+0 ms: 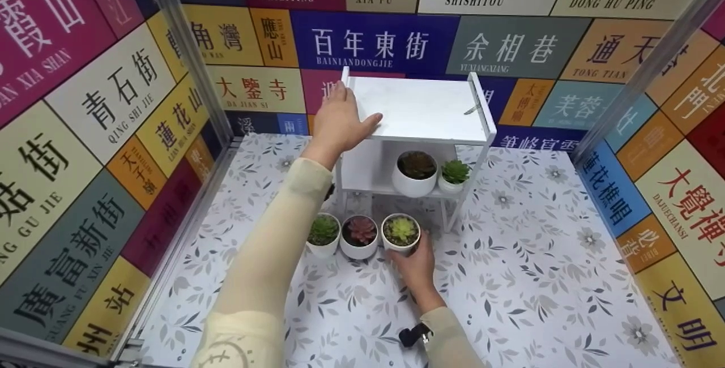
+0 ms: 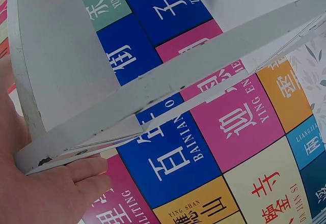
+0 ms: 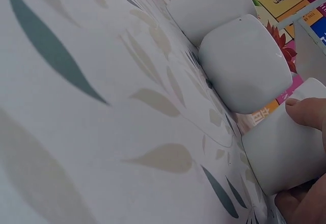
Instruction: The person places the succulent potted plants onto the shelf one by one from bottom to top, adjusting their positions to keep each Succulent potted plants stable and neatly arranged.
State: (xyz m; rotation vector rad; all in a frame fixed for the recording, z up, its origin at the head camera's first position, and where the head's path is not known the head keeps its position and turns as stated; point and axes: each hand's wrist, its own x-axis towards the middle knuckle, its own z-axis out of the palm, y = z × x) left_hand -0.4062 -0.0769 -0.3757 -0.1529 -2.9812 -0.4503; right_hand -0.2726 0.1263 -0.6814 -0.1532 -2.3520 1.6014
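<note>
My left hand (image 1: 340, 122) grips the upper left edge of a small white two-tier shelf (image 1: 419, 102). In the left wrist view its fingers lie along the shelf's frame (image 2: 127, 91). Low in front of the shelf, my right hand (image 1: 416, 266) holds a white-potted yellow-green succulent (image 1: 402, 231), with thumb and fingers around the pot (image 3: 285, 142). Left of it stand a red succulent (image 1: 360, 231) and a green succulent (image 1: 324, 231), both in white pots. A dark succulent (image 1: 416, 167) and a small green succulent (image 1: 455, 174) sit on the lower tier.
Another dark plant (image 1: 329, 191) is partly hidden behind my left forearm. The floral-patterned surface (image 1: 538, 277) extends around the shelf. Panels with Chinese lettering (image 1: 374, 42) rise at the back and sides, with metal posts (image 1: 195, 56) at the corners.
</note>
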